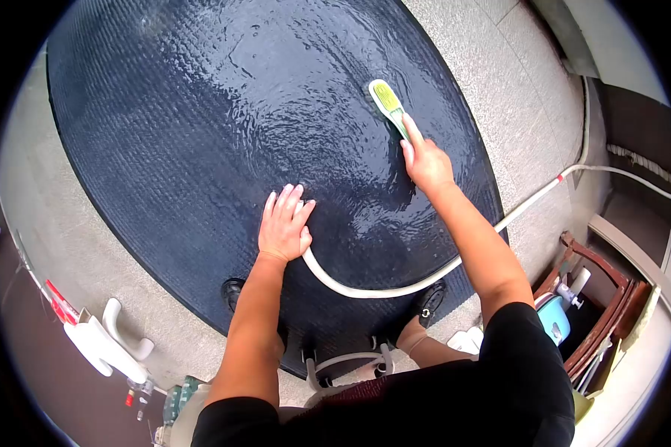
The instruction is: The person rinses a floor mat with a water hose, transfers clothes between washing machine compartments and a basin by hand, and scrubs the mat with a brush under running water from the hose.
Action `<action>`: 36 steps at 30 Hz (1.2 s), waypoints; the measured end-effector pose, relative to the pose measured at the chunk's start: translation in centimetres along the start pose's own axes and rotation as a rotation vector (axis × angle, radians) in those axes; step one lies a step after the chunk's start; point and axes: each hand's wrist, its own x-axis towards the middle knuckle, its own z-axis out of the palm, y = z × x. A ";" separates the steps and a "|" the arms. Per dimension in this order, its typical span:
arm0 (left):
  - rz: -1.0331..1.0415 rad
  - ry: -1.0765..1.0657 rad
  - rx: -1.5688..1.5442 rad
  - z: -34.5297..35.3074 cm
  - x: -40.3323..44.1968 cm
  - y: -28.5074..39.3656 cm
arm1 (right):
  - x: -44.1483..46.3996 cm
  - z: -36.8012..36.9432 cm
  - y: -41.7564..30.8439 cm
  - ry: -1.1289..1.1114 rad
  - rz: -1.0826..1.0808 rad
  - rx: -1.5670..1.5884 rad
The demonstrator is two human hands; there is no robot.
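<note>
My right hand (pixel 429 162) grips the handle of a green and white scrub brush (pixel 386 97), with the index finger stretched along it. The brush lies on a wet, dark ribbed mat (pixel 186 164); its bristles are hidden beneath. My left hand (pixel 282 227) is low over the mat, back upward, its fingers stretched forward. A pale hose (pixel 365 292) runs into this hand by the thumb, and its end is hidden under the fingers. Water ripples over the mat ahead of both hands.
A small stool (pixel 350 363) is below me, between my feet. A wooden rack (pixel 593 305) holding a blue item (pixel 553 320) stands at the right. At lower left are a white object (pixel 104 349) and a curved white pipe (pixel 123 331).
</note>
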 end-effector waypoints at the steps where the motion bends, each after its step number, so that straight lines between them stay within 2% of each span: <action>1: 0.003 -0.009 0.005 0.1 -0.1 0.0 | -2.4 0.4 1.7 0.011 -0.004 -0.043; 5: 0.008 -0.007 0.002 0.0 0.0 0.1 | -2.3 -0.2 2.0 0.049 -0.040 -0.094; 11: 0.010 -0.003 0.015 0.1 -0.2 0.2 | 14.8 -4.0 -8.0 0.103 0.000 0.036; 14: 0.020 -0.009 0.005 -0.1 0.1 0.2 | 13.7 -3.5 -7.3 0.088 0.013 0.078; 17: -0.014 -0.020 -0.007 0.2 0.1 0.2 | 5.7 -0.9 -2.1 0.040 0.050 -0.015; 19: -0.093 0.028 0.095 -0.3 0.1 0.5 | 0.3 0.2 1.7 0.041 0.105 -0.069; 22: -0.117 0.033 0.108 0.1 -0.1 0.3 | -2.6 0.4 3.1 0.052 0.170 -0.077; 25: -0.111 0.044 0.135 0.4 -0.4 0.1 | 2.9 -1.0 1.7 0.100 0.088 -0.093; 28: -0.096 0.044 0.142 0.4 -0.4 0.1 | 12.6 -5.1 -2.1 0.117 0.084 -0.039; 31: -0.082 0.027 0.140 0.4 -0.4 0.2 | 17.5 -6.0 -4.5 0.160 0.098 0.055; 33: -0.100 -0.005 0.150 0.3 -0.2 0.2 | 15.8 -4.7 -4.2 0.143 0.101 0.138; 36: -0.101 -0.001 0.116 0.3 -0.2 0.2 | 8.3 -2.7 -0.9 0.065 0.040 0.085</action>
